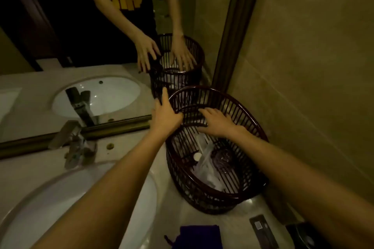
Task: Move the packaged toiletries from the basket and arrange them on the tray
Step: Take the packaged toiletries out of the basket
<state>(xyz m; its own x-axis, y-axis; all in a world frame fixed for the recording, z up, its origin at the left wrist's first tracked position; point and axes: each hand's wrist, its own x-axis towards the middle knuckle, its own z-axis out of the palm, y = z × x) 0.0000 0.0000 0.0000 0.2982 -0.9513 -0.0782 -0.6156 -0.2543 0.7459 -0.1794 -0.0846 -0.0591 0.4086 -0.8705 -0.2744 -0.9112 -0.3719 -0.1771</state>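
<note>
A dark slatted basket (238, 192) stands on the counter beside the right wall, against the mirror. Inside it lie clear plastic packets of toiletries (206, 164) and a small white round cap. My left hand (167, 114) rests on the outside of the basket's far left rim, fingers spread. My right hand (217, 122) reaches over the rim into the basket, fingers spread flat above the packets, holding nothing that I can see. No tray is clearly in view.
A white sink (60, 208) fills the lower left, with a metal tap (74, 143) behind it. A mirror (70, 46) reflects the person and basket. A dark blue cloth (200, 236) and a dark flat packet (261, 230) lie at the counter's front edge.
</note>
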